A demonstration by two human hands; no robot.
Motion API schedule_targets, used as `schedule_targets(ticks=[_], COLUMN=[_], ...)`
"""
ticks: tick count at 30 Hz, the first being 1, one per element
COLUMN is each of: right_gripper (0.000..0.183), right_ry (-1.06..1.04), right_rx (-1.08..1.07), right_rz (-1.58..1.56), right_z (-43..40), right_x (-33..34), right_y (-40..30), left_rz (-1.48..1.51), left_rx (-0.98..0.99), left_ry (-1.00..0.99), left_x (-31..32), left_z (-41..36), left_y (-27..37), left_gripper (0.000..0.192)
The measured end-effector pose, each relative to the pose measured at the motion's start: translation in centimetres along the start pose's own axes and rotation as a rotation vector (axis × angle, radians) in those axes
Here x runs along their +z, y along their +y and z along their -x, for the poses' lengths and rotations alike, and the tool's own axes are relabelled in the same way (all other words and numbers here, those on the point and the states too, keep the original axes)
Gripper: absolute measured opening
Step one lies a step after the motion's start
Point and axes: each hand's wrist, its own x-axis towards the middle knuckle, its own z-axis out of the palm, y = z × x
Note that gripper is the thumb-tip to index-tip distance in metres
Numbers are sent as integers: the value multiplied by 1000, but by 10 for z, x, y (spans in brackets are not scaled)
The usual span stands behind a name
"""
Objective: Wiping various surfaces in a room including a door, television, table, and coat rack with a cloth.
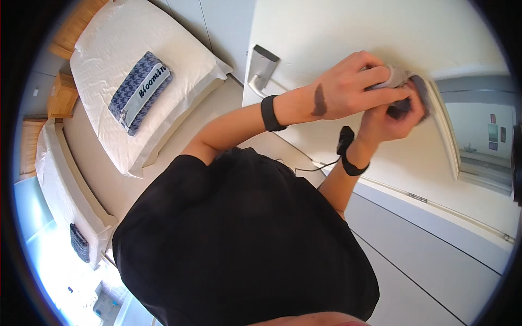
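My left hand (350, 85) is raised in front of a white door (310, 24), its fingers closed on a crumpled grey cloth (393, 75). The back of that hand bears a dark mark, and a black band circles the wrist. Just below and to the right, my right hand (393, 122) grips the same cloth, slightly blurred, with its fingers curled. A black strap with a small dark device and a cable is on the right wrist. Both hands touch or nearly touch each other, beside the pale frame of a mirror (481, 122) on the door. The fingers hide part of the cloth.
A metal door handle (261, 69) is on the door's left part; hinges (418, 197) run along its lower edge in view. To the left stand a bed (191, 45) with a blue patterned cushion (140, 91), a wooden nightstand (63, 95) and a second bed (67, 183).
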Motion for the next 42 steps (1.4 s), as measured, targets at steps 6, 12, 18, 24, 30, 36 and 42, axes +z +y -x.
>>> schedule_targets(ticks=[6,12,18,24,30,36,42], right_gripper=[35,48,46,44,42,47,43], right_ry=[-115,-505,-530,-423,-525,-360,-418], right_rx=[68,73,232,292,193,433,200], right_rz=[-31,192,213,334,289,292,378], right_z=[83,136,134,133,123,137,126], right_x=[95,166,135,144,178,143,177], right_y=[-11,-26,-20,-29,-32,-18,-18], left_rz=[24,59,185,174,158,257,102], left_rx=[-161,-622,-581,-630,-759,-584,-683], left_ry=[-211,-313,-388,-432,-307,-480,-443], left_x=[-92,-147,-131,-125,-134,-110,-122], left_z=[75,161,172,170,173,158,163], left_y=[-67,-113,-101,-99,-121,-105,-119], left_gripper=[48,47,48,45,42,43,43])
